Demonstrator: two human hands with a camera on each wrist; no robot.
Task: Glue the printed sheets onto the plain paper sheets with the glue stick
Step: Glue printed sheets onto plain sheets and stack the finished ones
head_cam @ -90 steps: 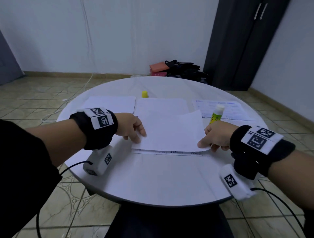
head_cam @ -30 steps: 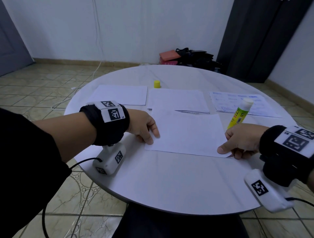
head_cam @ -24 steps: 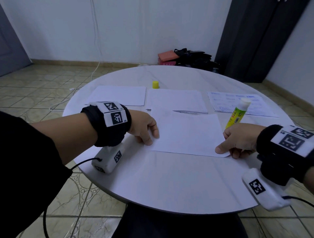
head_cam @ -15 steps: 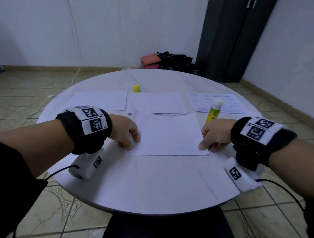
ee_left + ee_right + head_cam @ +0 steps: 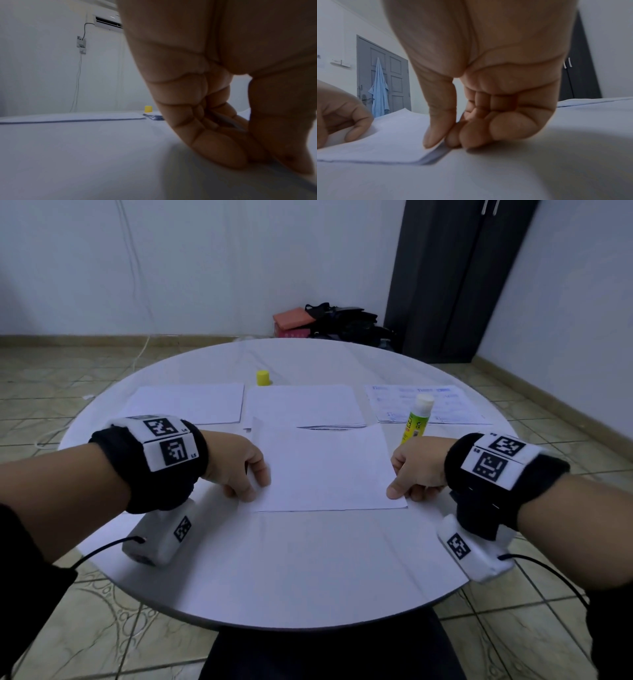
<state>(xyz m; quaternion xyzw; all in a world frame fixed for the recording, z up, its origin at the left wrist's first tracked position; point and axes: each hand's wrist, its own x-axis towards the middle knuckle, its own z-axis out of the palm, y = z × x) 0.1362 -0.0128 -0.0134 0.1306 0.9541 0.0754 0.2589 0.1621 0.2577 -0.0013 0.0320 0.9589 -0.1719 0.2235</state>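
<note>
A dark wardrobe [image 5: 455, 278] stands beside bags [image 5: 342, 323] on the floor.

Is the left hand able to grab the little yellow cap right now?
Probably not right away. The left hand is pinching the paper sheet at its near left corner. The yellow cap stands beyond the far sheets with nothing blocking it, so letting go and reaching forward should work.

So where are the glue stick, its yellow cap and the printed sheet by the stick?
glue stick [image 5: 415, 424], head view, on its green label.
yellow cap [image 5: 263, 377], head view, on its side wall.
printed sheet [image 5: 455, 405], head view, on its bare right half.
</note>
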